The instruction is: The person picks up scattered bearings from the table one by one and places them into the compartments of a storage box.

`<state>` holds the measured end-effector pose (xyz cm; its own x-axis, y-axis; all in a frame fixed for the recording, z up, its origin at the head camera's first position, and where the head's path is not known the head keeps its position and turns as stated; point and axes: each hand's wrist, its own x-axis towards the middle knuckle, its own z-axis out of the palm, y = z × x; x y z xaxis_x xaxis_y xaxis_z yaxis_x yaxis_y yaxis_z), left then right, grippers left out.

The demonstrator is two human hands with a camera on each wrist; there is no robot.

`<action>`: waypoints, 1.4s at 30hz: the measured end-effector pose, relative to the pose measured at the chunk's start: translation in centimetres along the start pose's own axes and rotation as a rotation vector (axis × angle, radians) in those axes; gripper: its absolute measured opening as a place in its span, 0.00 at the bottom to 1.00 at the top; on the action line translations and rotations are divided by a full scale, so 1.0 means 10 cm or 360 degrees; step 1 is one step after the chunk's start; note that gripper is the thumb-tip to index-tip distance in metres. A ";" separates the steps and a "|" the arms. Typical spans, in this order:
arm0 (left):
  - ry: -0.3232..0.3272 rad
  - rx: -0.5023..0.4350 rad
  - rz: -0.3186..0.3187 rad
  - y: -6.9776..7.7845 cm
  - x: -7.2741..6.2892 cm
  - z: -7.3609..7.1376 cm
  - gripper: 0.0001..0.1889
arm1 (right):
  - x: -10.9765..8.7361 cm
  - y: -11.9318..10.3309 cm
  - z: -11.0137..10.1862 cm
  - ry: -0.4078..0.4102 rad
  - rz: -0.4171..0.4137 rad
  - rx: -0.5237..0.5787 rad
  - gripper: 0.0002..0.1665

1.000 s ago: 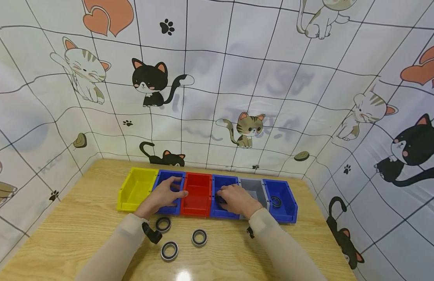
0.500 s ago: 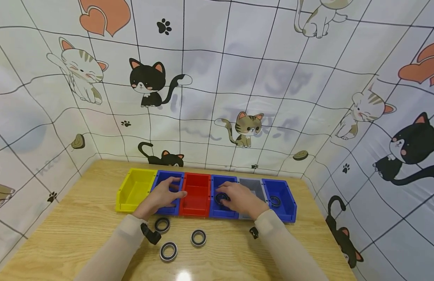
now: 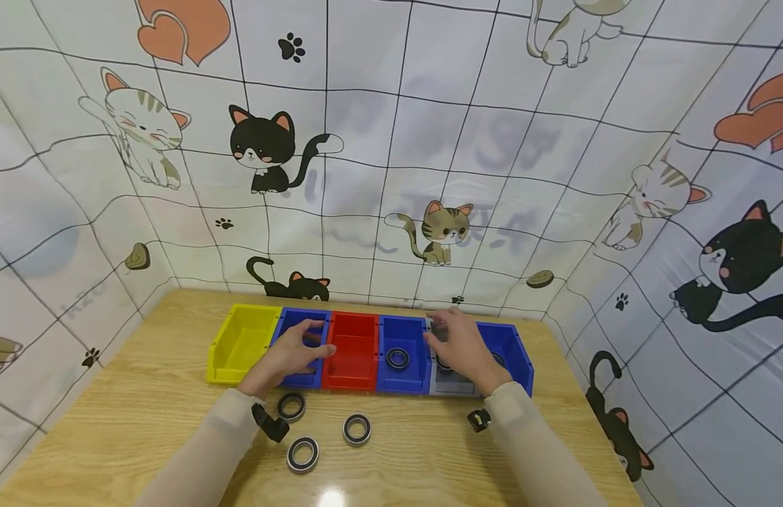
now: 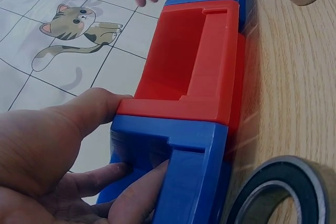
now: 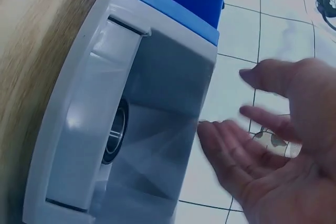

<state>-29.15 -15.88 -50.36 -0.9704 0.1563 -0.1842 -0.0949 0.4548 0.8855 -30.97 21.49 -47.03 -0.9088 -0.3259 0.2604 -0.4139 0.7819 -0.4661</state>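
My left hand [image 3: 294, 350] is at the left blue bin [image 4: 205, 182], with fingers reaching inside it. Its thumb touches the back edge where the red bin [image 3: 351, 352] adjoins. No object shows in that hand, though part of the bin's inside is hidden. My right hand [image 3: 461, 345] is over the grey bin [image 5: 63, 129], fingers spread and slightly bent, holding nothing. A ball bearing [image 5: 116, 132] leans inside the grey bin. Another bearing [image 3: 398, 359] lies in the middle blue bin [image 3: 407, 384]. The right blue bin [image 3: 523, 362] has a bearing [image 3: 498, 359] partly behind my right hand.
A yellow bin [image 3: 242, 345] ends the row at the left. On the wooden table [image 3: 417, 458] lie a bearing [image 3: 291, 406] near the left wrist, a bearing [image 3: 302, 454] closer in, and a bearing [image 3: 356, 429] in front of the red bin. A cat-print sheet [image 3: 366, 141] hangs behind.
My right hand has let go of the bearing in the middle blue bin and moved right, over the grey bin. The left hand stays at the left blue bin.
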 end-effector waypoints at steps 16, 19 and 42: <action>-0.0003 0.0015 -0.0011 0.01 -0.01 0.00 0.44 | 0.04 -0.03 0.04 -0.0375 0.0628 0.0419 0.44; 0.0003 0.0011 -0.0017 0.02 -0.01 0.01 0.43 | 0.05 -0.03 0.04 -0.0390 0.0665 0.0461 0.45; 0.0162 0.0066 0.0053 0.03 -0.10 0.08 0.40 | 0.03 0.08 0.07 -0.0424 0.0804 0.0856 0.46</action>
<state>-28.01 -15.20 -50.23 -0.9906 0.0830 -0.1086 -0.0548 0.4868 0.8718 -31.64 21.66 -47.87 -0.9473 -0.1688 -0.2721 0.1467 0.5267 -0.8373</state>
